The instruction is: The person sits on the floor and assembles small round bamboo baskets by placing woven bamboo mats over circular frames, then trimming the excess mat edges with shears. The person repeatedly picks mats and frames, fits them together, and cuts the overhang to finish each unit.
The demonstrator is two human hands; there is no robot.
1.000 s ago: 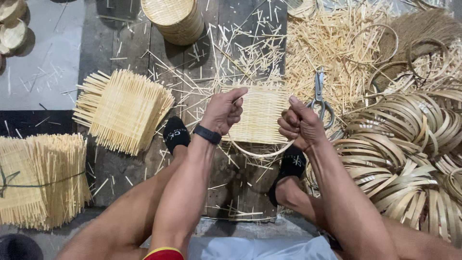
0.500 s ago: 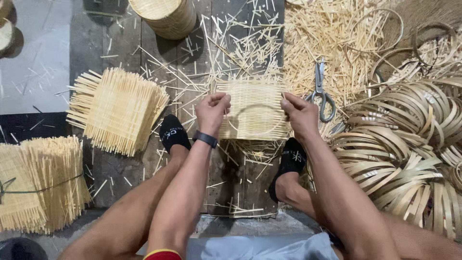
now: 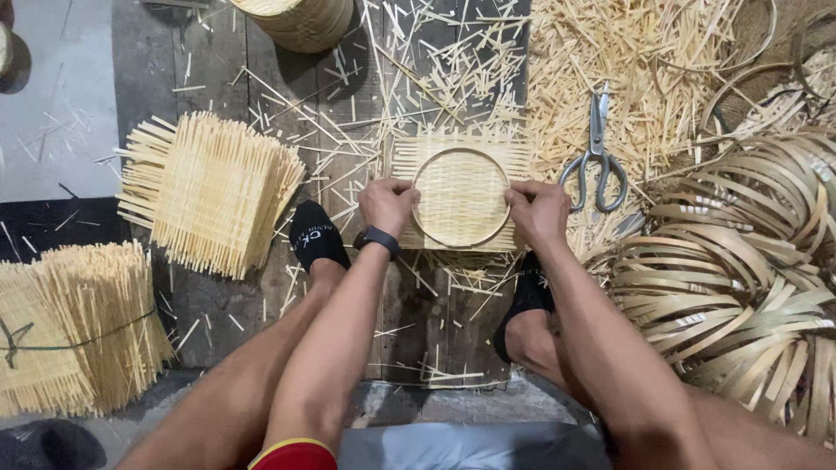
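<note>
— What does the person wear on the arms?
— Nothing but a black band-shaped wristwatch (image 3: 377,238) at the left hand (image 3: 387,205); the right hand (image 3: 537,211) is unadorned. A red sleeve edge with a yellow trim line (image 3: 294,455) shows at the bottom.
— And lower down?
— Bare legs, black ankle socks (image 3: 315,237) (pale lettering on the left one), grey-blue cloth shorts (image 3: 461,446).

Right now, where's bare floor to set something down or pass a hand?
Barest: the grey slab at upper left, beyond the stacked mats. Some plank floor between that stack and the left leg. Crowded: offcuts beyond the woven mat, scissors, hoops on the right.
</note>
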